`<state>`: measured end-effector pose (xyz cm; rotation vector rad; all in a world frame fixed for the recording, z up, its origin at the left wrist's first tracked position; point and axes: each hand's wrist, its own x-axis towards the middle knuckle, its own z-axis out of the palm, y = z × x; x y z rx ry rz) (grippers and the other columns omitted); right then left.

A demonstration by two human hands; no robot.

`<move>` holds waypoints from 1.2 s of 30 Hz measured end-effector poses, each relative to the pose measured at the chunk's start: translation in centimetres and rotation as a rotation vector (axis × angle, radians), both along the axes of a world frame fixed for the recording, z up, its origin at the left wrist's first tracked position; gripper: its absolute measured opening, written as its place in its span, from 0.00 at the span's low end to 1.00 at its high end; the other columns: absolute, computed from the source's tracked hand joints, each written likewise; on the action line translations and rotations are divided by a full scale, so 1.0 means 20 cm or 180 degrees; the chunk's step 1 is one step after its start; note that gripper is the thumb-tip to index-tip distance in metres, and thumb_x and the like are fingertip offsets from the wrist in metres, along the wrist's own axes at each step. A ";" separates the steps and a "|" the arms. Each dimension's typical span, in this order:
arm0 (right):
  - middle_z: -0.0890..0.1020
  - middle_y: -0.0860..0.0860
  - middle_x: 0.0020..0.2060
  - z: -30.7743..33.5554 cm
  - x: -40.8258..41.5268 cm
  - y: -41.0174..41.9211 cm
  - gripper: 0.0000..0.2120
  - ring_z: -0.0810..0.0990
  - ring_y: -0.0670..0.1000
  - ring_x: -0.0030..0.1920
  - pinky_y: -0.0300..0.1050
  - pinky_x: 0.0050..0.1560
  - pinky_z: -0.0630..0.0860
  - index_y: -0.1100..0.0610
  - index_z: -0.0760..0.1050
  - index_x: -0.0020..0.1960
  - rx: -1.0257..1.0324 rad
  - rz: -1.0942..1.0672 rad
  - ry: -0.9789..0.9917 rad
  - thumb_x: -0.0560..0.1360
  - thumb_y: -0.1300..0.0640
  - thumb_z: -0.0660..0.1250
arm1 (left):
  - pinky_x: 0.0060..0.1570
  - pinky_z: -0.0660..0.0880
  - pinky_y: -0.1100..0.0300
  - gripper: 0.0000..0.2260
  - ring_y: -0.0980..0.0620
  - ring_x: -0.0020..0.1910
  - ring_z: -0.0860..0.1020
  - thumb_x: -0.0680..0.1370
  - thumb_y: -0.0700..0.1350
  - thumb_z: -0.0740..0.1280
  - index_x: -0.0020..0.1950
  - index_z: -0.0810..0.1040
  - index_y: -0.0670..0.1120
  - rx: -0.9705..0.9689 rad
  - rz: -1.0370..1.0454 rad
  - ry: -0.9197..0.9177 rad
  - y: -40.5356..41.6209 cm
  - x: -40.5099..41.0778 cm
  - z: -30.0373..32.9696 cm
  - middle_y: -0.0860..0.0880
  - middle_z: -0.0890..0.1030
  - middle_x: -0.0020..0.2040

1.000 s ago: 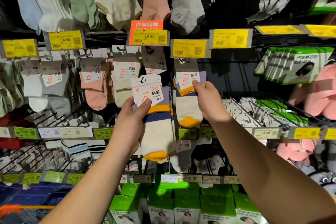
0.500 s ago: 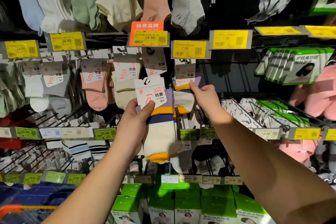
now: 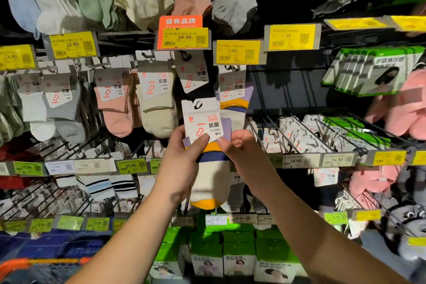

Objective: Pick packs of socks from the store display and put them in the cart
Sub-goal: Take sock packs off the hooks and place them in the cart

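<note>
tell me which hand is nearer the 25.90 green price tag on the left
Left. The left hand grips the sock pack just right of the 25.90 tag; the right hand pinches the pack's card from the far side, farther right.

Single head-worn wide-angle view, facing forward and slightly down at close range onto the sock display (image 3: 161,99); both forearms enter from the lower edge.
</note>
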<state>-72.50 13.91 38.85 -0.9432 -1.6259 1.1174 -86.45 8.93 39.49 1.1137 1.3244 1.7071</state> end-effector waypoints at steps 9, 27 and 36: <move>0.87 0.41 0.44 -0.02 0.02 -0.04 0.06 0.84 0.41 0.47 0.40 0.50 0.78 0.46 0.81 0.47 -0.0537 0.0432 0.0548 0.80 0.56 0.67 | 0.57 0.75 0.59 0.10 0.59 0.56 0.82 0.83 0.50 0.65 0.64 0.74 0.54 -0.0155 -0.0026 0.0231 0.00 0.03 -0.01 0.56 0.85 0.56; 0.85 0.50 0.47 0.01 0.12 0.05 0.11 0.83 0.58 0.51 0.59 0.48 0.78 0.47 0.78 0.51 -0.0594 -0.0412 0.0639 0.74 0.44 0.63 | 0.58 0.80 0.48 0.12 0.44 0.54 0.84 0.82 0.34 0.62 0.64 0.76 0.42 -0.0076 -0.0011 -0.0848 -0.01 -0.01 0.01 0.41 0.84 0.59; 0.86 0.42 0.51 0.15 0.14 0.19 0.08 0.84 0.48 0.54 0.52 0.59 0.78 0.45 0.77 0.57 -0.0264 -0.0297 0.0765 0.81 0.50 0.62 | 0.50 0.81 0.50 0.10 0.52 0.44 0.85 0.82 0.34 0.62 0.57 0.78 0.46 0.0208 0.0090 -0.0887 -0.02 -0.05 0.07 0.49 0.87 0.48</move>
